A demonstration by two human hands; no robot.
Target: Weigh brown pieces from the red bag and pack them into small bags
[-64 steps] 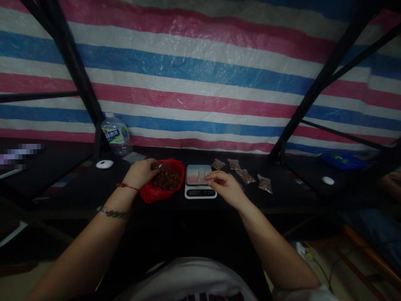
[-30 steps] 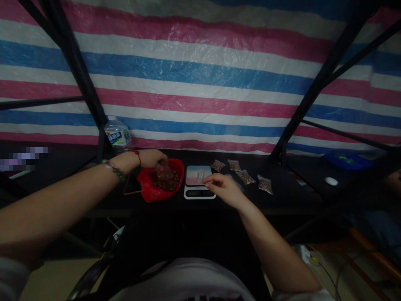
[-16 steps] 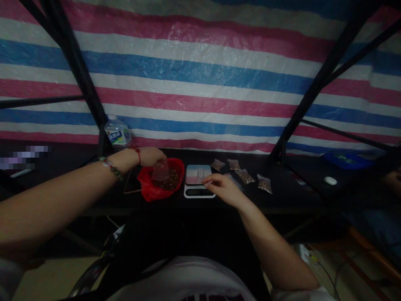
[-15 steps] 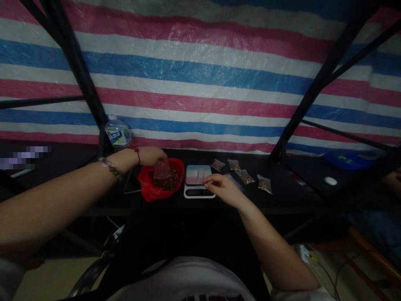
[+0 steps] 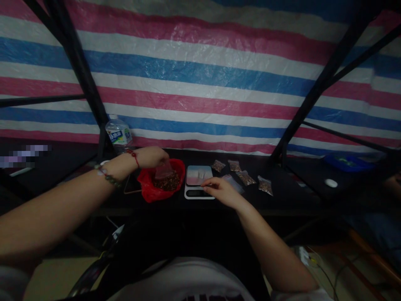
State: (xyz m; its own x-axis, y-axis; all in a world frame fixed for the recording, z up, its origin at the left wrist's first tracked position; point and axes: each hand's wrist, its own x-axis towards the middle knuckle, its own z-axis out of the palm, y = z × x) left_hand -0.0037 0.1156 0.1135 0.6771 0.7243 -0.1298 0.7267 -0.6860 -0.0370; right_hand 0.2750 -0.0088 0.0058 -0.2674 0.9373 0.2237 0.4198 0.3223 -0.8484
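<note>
My left hand (image 5: 154, 157) is closed on the top of a small clear plastic bag (image 5: 164, 170), which hangs over a red plastic bag (image 5: 147, 190) holding loose brown bits that look like seeds or grains (image 5: 169, 182). At the right edge of a white kitchen scale (image 5: 189, 197) is my right hand (image 5: 223, 191), its fingers stretched out and apart, over the panel beside the display. A small clear cup-like object (image 5: 201, 174) stands on the scale's plate. Beyond my right hand lie flat clear bags (image 5: 234, 183), partly covered by it.
Several small filled bags (image 5: 245, 178) lie on the black table right of the scale. A large clear bottle (image 5: 118, 133) stands behind my left forearm. Farther right are a white oval object (image 5: 331, 183) and a blue tray (image 5: 347, 162). Black metal posts (image 5: 300, 113) frame a striped sheet.
The small clear bag in my left hand has shifted slightly right and up over the red bag. My right hand has moved slightly down and left at the scale.
</note>
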